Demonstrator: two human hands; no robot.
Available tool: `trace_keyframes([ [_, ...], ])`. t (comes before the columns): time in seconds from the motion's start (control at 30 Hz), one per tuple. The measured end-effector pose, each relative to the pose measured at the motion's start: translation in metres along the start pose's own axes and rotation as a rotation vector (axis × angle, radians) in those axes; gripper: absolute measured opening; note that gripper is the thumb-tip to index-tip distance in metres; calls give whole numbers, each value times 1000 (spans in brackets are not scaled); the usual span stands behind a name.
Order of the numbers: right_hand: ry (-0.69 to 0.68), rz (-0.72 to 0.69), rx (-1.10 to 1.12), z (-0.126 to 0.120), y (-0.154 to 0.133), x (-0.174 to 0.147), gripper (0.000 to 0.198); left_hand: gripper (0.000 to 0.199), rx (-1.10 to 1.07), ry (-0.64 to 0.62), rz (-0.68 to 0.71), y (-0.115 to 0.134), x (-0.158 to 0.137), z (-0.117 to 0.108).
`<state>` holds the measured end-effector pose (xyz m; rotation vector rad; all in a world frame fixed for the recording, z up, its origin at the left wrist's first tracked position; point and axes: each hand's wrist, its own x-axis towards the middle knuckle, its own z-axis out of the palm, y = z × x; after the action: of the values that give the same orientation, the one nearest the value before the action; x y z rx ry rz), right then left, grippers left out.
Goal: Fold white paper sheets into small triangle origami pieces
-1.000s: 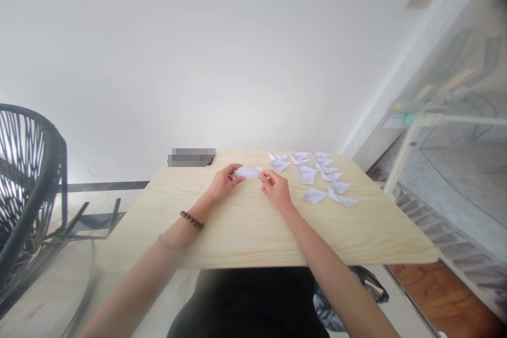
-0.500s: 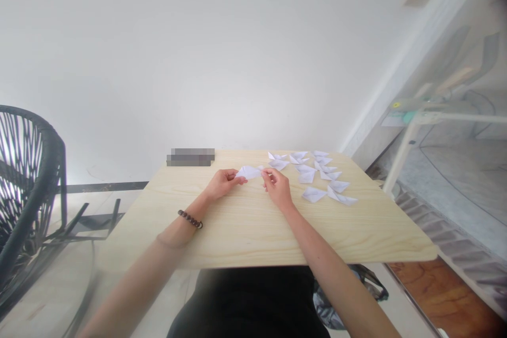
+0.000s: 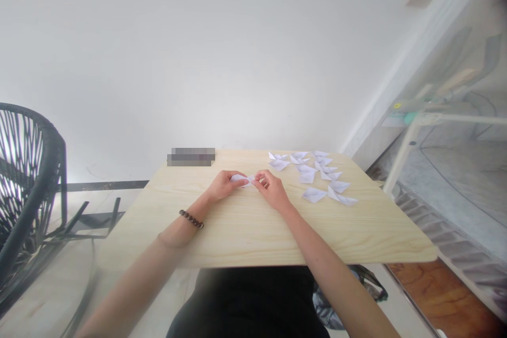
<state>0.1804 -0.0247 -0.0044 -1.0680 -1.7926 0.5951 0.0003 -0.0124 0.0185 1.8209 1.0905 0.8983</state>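
Observation:
Between my hands is a small piece of folded white paper (image 3: 249,182), held over the middle of the wooden table (image 3: 237,237). My left hand (image 3: 225,186) grips its left side, thumb on top, and covers part of it. At its right end, my right hand (image 3: 269,188) pinches the paper between thumb and fingertips. To the right of my hands lie several folded white paper shapes (image 3: 315,194) with pointed ends, grouped in loose rows. A dark beaded bracelet (image 3: 191,219) is on my left wrist.
A blurred-out dark object (image 3: 190,157) sits at the table's back left. Behind the table rises a white wall (image 3: 253,63). A dark woven chair (image 3: 51,158) stands on the left, and a white metal frame (image 3: 407,148) on the right.
My right hand has moved left and slightly down, closer to my left hand. The folded paper is lower and more covered by my fingers. The paper shapes on the table have stayed put.

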Motion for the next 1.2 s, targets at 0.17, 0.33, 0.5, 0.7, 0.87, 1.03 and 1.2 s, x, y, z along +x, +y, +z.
trace_keyframes([
  [0.17,12,62,1,1,2,0,25,38,-31,16,9,1,0,1],
  [0.33,-10,58,0,0,1,-1,24,39,-41,31,18,0,0,2],
  [0.5,-1,24,-2,-1,-2,-1,25,37,0,29,17,-1,0,1],
  [0.7,-3,-13,-7,-2,-6,-2,27,35,-54,8,-51,1,0,1],
  [0.87,-20,-25,-2,-2,-5,-2,25,33,-119,-25,-93,-2,1,1],
  [1.03,-22,-48,11,-2,-5,-2,24,33,-143,-51,-83,-3,1,1],
  [1.2,-23,-59,0,-2,-6,-2,24,36,-103,-32,-52,-3,1,1],
])
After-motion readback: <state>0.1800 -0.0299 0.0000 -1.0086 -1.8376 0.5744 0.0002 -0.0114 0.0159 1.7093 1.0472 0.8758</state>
